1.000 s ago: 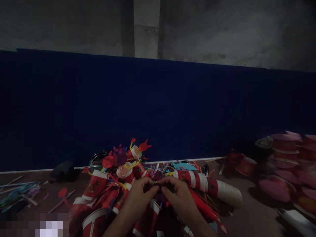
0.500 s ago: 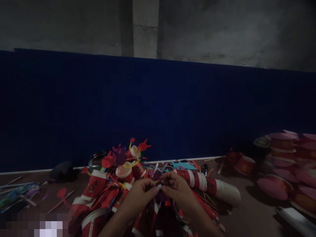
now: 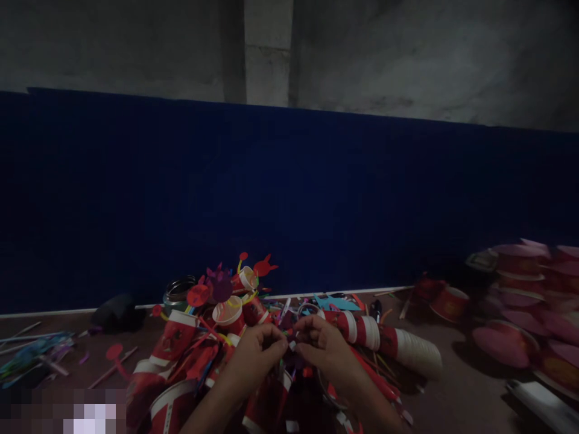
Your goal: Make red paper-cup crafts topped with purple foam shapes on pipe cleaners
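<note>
My left hand [image 3: 256, 358] and my right hand [image 3: 323, 346] meet fingertip to fingertip low in the middle of the view. Both are curled in a pinch on a small piece [image 3: 292, 345] too dim and tiny to name. Under and around the hands lies a heap of red and white paper cups [image 3: 178, 337] with coloured straws and paper cut-outs [image 3: 221, 286] stuck on them. A lying stack of nested cups [image 3: 384, 340] stretches off to the right of my right hand.
A glass jar [image 3: 178, 292] stands behind the heap by the dark blue wall panel [image 3: 289, 199]. A dark object [image 3: 115, 313] and loose sticks [image 3: 31, 352] lie at left. Stacked pink-lidded red bowls [image 3: 525, 289] crowd the right side on the brown floor [image 3: 456, 386].
My hands have shifted only slightly, the fingers working at the small piece between them; the right hand rose a little. The heap has not moved.
</note>
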The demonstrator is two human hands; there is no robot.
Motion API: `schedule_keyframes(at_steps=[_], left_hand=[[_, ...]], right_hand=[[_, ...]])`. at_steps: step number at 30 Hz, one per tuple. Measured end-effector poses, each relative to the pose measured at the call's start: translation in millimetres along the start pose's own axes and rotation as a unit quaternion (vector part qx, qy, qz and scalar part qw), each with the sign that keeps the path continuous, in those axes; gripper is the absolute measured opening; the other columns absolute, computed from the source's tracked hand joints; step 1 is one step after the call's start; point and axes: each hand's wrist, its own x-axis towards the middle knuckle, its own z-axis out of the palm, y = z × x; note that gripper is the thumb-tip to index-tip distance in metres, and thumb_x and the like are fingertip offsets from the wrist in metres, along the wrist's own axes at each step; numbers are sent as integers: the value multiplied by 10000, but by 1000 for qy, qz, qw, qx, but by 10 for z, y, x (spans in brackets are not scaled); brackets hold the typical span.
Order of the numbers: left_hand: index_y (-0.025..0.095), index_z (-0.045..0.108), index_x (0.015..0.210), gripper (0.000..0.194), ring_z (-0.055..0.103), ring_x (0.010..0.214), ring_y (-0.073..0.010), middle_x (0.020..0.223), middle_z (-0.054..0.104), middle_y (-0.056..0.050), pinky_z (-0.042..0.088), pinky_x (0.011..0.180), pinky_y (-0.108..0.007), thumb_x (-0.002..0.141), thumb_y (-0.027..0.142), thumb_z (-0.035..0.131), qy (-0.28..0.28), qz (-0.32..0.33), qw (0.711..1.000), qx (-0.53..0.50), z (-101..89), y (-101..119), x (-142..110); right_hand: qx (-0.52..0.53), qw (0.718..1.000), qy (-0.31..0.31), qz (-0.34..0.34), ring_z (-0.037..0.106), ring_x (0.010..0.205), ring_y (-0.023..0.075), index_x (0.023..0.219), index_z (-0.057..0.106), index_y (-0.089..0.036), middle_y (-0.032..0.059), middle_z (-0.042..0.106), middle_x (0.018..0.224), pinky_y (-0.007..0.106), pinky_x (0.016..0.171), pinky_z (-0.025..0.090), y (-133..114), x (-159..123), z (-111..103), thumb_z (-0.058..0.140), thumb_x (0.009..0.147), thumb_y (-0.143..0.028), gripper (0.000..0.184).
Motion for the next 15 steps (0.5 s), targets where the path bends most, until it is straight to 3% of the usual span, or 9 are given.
schedule_keyframes(at_steps=[4,8,11,15], left_hand=[[155,552,619,143,406,416,-90,479,465,54,308,437,-212,650,295,553,20,14,999,33,19,12,-9],[150,580,658,151,459,469,-115,510,507,33,347,473,-220,713,279,523,73,74,991,87,61,-8,-22],[156,603,686,160,509,527,-138,569,575,6,374,510,-225,751,265,505,96,104,983,121,113,-23,-52],[177,646,760,177,575,609,-177,670,656,-30,407,581,-248,789,252,488,115,130,969,176,164,-36,-101]], right_hand=[[-119,991,32,-60,559,636,135,844,554,-172,-1,608,722,239,569,419,-90,-59,17,568,671,-164,174],[-319,924,115,-174,562,703,174,734,587,-189,26,611,760,281,639,429,-135,-132,69,533,753,-185,57],[-378,899,124,-183,577,706,196,704,620,-191,44,628,738,296,645,436,-105,-157,101,518,779,-193,127],[-390,899,127,-155,602,778,230,778,666,-194,63,666,798,327,705,445,-66,-152,92,508,794,-203,159]])
